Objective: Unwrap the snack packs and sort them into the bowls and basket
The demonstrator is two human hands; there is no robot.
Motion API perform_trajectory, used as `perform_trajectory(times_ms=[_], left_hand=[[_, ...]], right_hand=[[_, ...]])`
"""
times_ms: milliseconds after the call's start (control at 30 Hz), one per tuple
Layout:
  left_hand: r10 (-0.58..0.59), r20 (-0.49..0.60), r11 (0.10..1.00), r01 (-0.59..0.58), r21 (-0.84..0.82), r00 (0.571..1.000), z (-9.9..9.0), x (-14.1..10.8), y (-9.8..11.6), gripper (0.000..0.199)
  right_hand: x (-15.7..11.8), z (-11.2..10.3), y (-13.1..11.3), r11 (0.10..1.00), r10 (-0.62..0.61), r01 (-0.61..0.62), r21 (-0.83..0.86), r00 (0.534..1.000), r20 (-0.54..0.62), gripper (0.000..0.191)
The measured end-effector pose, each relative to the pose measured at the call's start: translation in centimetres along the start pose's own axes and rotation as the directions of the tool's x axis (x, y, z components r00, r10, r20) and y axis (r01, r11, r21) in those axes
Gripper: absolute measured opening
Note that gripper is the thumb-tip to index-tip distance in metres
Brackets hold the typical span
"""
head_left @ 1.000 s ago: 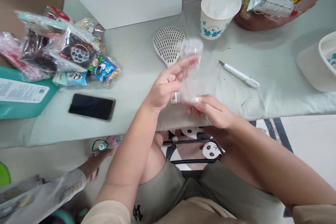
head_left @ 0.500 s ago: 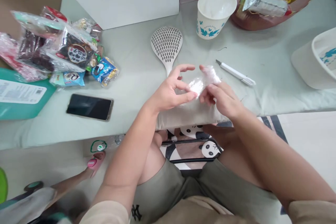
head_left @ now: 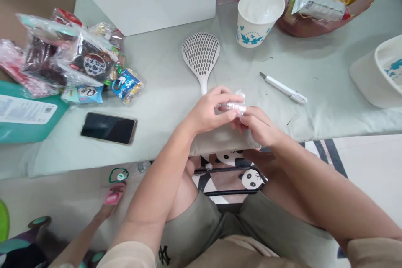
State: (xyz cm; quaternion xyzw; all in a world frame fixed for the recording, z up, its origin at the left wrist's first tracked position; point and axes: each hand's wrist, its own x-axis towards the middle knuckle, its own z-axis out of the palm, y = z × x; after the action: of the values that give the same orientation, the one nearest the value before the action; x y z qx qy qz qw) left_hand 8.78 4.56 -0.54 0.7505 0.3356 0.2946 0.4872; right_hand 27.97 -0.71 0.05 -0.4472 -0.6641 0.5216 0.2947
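Observation:
Both my hands meet near the table's front edge around a crumpled piece of clear plastic wrap. My left hand pinches it from the left, fingers curved over its top and thumb below. From the right, my right hand grips the same plastic with bent fingers; some of it hangs below the palm. Whether anything lies inside the wrap I cannot tell. Just beyond my left hand lies a pale slotted skimmer, its handle end hidden by the hand. A white utility knife rests to the right.
A paper cup stands behind, beside a red bowl of snacks. Another white container is at far right. On the left are a phone, packaged snacks and a green box. Another person's foot shows below.
My hands have come closer together, and the plastic, spread between them before, is now bunched up. My right hand has moved left. The other person's leg on the floor has shifted.

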Motion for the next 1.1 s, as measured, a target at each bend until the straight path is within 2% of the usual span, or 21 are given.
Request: perform_trajectory(times_ms=[67,133,267,367,400,467,533,600,700,800,933,1033,1100], left_hand=[[-0.016,-0.041,0.997,0.019,0.079,0.999,-0.1,0.0,0.1,0.031],[-0.038,-0.024,0.997,0.040,0.063,0.999,-0.3,-0.1,0.5,0.027],[-0.097,0.137,0.978,0.120,-0.173,0.986,-0.9,-0.1,1.2,0.028],[-0.165,0.130,0.938,0.196,-0.285,0.978,-1.3,-0.2,1.2,0.030],[-0.197,0.087,0.929,0.214,-0.303,0.977,-1.4,-0.2,1.1,0.031],[-0.268,-0.008,0.909,0.250,-0.333,0.963,-1.5,-0.2,0.9,0.036],[-0.322,-0.045,0.887,0.285,-0.363,0.946,-1.4,-0.2,0.7,0.043],[-0.341,-0.003,0.868,0.313,-0.386,0.940,-1.0,0.0,0.6,0.050],[-0.376,0.070,0.850,0.374,-0.372,0.924,-0.4,0.3,0.7,0.047],[-0.428,0.063,0.863,0.429,-0.267,0.901,-0.2,0.5,1.1,0.044],[-0.408,0.029,0.895,0.406,-0.182,0.912,-0.5,0.5,1.6,0.034],[-0.369,0.003,0.908,0.362,-0.211,0.929,-1.0,0.4,1.5,0.028],[-0.338,-0.059,0.916,0.314,-0.252,0.939,-1.5,0.3,1.1,0.026]], right_hand=[[0.0,0.0,-0.1,0.998,-0.038,0.036,-0.054,0.999,-0.036,0.027],[-0.1,0.0,-0.1,0.989,-0.094,0.091,-0.114,0.995,-0.026,0.028],[-0.1,-0.1,-0.4,0.974,-0.142,0.143,-0.173,0.990,0.022,0.031],[-0.1,-0.1,-0.5,0.980,-0.107,0.105,-0.167,0.994,0.002,0.031],[-0.1,-0.2,-0.4,0.983,-0.102,0.093,-0.157,0.994,-0.050,0.029],[-0.1,-0.3,-0.2,0.989,-0.106,0.078,-0.126,0.968,-0.230,0.023],[0.0,-0.4,0.2,0.991,-0.124,0.095,-0.095,0.924,-0.362,0.033],[0.3,-0.4,0.7,0.988,-0.146,0.118,-0.102,0.928,-0.342,0.039],[0.7,-0.2,1.5,0.973,-0.194,0.152,-0.173,0.945,-0.262,0.026],[0.9,0.1,1.8,0.962,-0.221,0.161,-0.220,0.933,-0.284,0.021],[1.0,0.0,1.4,0.956,-0.233,0.159,-0.246,0.922,-0.310,0.014],[1.4,-0.4,0.7,0.943,-0.250,0.156,-0.295,0.915,-0.316,0.010],[2.0,-1.1,0.1,0.929,-0.265,0.139,-0.344,0.898,-0.351,0.010]])
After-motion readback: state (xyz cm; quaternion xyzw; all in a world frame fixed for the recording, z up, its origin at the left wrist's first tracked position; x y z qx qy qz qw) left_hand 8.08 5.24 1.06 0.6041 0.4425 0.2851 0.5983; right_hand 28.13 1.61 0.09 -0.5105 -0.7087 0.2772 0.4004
